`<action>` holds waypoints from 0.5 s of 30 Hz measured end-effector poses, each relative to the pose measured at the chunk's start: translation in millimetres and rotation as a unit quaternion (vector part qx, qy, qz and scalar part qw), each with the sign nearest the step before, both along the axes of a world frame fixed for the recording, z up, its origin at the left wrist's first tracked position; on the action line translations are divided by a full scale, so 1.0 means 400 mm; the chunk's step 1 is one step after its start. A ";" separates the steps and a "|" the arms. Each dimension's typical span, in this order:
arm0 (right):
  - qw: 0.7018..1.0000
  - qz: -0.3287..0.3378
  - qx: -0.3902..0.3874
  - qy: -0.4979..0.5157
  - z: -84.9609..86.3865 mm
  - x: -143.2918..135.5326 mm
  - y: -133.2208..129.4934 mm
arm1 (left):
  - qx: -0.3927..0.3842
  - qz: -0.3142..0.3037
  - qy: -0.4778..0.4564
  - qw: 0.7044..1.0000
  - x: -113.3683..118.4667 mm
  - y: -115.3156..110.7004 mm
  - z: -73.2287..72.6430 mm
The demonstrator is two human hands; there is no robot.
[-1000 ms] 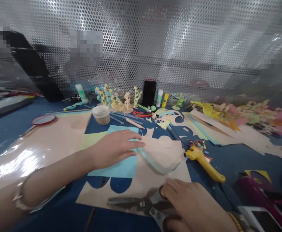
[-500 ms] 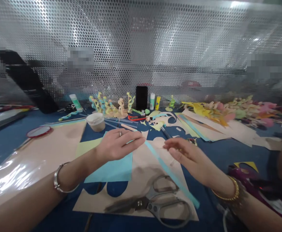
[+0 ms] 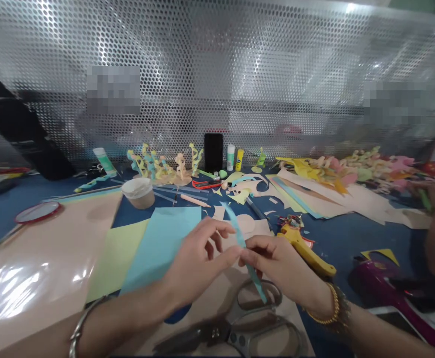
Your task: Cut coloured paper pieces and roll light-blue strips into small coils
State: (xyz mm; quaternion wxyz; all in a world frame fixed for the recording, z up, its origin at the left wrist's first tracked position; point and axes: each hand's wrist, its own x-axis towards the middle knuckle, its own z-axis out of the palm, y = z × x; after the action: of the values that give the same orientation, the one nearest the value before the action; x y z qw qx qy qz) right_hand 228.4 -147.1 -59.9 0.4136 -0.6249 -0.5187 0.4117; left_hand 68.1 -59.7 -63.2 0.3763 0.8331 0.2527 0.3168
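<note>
Blue tabletop (image 3: 346, 233) beneath a white tub (image 3: 138, 194), red cutter (image 3: 205, 184), yellow-handled tool (image 3: 310, 252).

White glare lies on the plastic sleeve (image 3: 60, 253), lower left; metal mesh (image 3: 172, 114) above shines in spots; the right edge looks blurred.

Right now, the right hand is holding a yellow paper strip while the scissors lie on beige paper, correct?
Not quite: the strip in the right hand is light blue, as the head view shows. The scissors do lie on beige paper.
</note>
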 end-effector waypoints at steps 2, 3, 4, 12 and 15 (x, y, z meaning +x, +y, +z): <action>1.000 0.012 0.011 -0.022 -0.003 -0.005 -0.007 | -0.151 -0.015 0.004 0.988 0.007 -0.014 -0.011; 0.999 0.014 0.017 -0.024 -0.005 -0.007 -0.012 | -0.204 -0.025 -0.010 0.979 0.010 -0.017 -0.015; 0.999 0.015 0.024 -0.021 -0.006 -0.010 -0.016 | -0.245 -0.034 -0.030 0.968 0.012 -0.018 -0.018; 0.996 0.020 0.004 0.085 -0.029 -0.011 -0.035 | -0.318 -0.058 -0.064 0.944 0.007 -0.012 -0.030; 0.999 -0.012 0.002 0.052 -0.036 -0.014 -0.032 | -0.348 -0.109 -0.005 0.931 0.010 -0.020 -0.040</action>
State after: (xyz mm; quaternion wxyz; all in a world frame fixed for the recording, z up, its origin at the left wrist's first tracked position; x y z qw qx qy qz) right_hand 222.7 -160.0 -74.4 0.4460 -0.6079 -0.4901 0.4373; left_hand 72.1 -67.8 -79.0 0.6763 0.6708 0.2528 0.1696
